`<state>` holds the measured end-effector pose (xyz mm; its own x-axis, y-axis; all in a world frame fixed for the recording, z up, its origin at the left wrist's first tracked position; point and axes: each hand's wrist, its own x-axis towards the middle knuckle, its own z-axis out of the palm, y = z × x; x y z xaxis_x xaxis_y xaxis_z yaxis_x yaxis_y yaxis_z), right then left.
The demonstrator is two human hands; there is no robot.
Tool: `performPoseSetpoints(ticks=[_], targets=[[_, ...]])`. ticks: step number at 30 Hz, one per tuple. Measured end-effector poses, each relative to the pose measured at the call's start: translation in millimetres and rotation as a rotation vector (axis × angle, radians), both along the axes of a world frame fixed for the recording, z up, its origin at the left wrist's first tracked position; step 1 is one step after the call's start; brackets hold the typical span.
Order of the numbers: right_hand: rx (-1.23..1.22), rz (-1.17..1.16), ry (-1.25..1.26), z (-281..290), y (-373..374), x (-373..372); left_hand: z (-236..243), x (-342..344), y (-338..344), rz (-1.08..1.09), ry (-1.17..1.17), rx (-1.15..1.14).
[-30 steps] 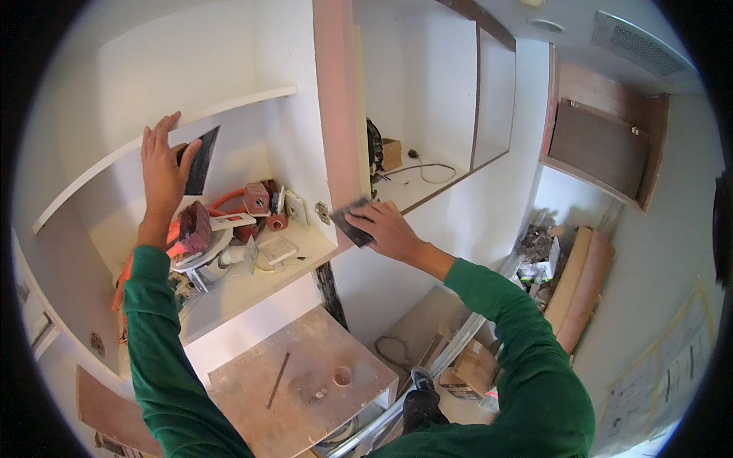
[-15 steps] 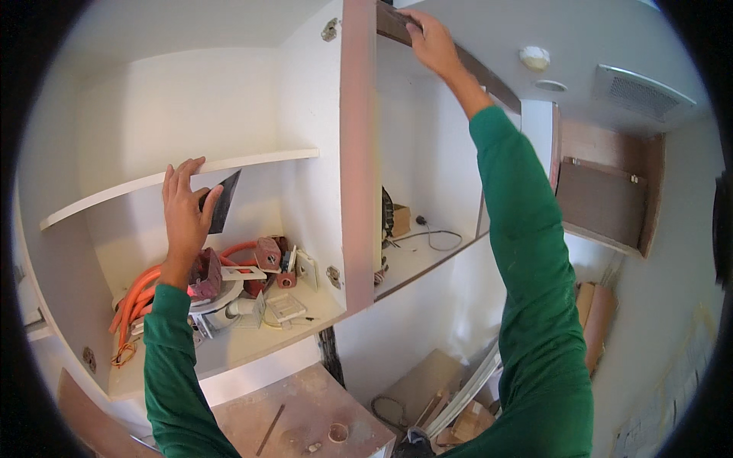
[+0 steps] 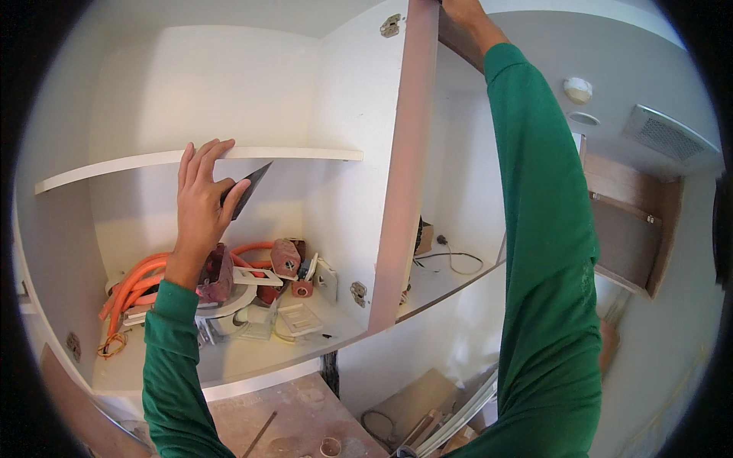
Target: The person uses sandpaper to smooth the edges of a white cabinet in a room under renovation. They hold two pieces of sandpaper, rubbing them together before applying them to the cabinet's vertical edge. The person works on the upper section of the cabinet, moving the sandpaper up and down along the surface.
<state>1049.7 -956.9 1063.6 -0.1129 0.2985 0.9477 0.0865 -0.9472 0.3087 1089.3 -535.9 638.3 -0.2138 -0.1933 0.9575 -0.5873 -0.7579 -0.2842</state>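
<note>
My left hand [image 3: 200, 195] grips a dark flat scraper [image 3: 250, 183], its fingertips resting on the front edge of the white shelf [image 3: 305, 153] inside the left cabinet. My right hand [image 3: 466, 14] is raised to the top edge of the view, at the upper end of the vertical pink strip [image 3: 405, 191] between the cabinet openings, beside a dark upper board [image 3: 458, 46]. Its fingers are mostly out of frame, so what they hold is hidden. Below the shelf lie orange hoses [image 3: 130, 290], reddish boxes [image 3: 285, 257] and white plates [image 3: 299, 319].
The right cabinet holds a black cable [image 3: 466, 267]. A dusty surface [image 3: 298, 412] sits below, with long white lengths [image 3: 466, 412] and cardboard beside it. A wooden wall box [image 3: 664, 237] is at right, under a ceiling vent [image 3: 668, 136].
My right hand has risen from beside the lower hinge to the top of the strip and out past the frame's edge. The view has tilted up; my left hand still grips its scraper by the shelf.
</note>
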Motion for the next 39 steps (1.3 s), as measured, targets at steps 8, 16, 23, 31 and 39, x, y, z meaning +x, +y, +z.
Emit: performPoseSetpoints(ticks=[8, 16, 23, 31, 39], targets=[[-0.229, 0.28, 0.317, -58, 27, -32, 2, 6, -2, 0.011, -0.016, -0.009], [-0.361, -0.015, 0.053, -122, 5, -19, 1, 5, 2, 0.012, -0.019, -0.007], [-0.25, 0.111, 0.166, -208, 21, -18, -1, 2, 5, 0.041, 0.018, -0.015], [-0.176, -0.013, 0.164, -276, 30, -26, 0, -1, 4, 0.043, 0.042, -0.003], [-0.119, 0.015, 0.243, -342, 44, -40, 0, -4, 5, 0.025, 0.048, -0.017]])
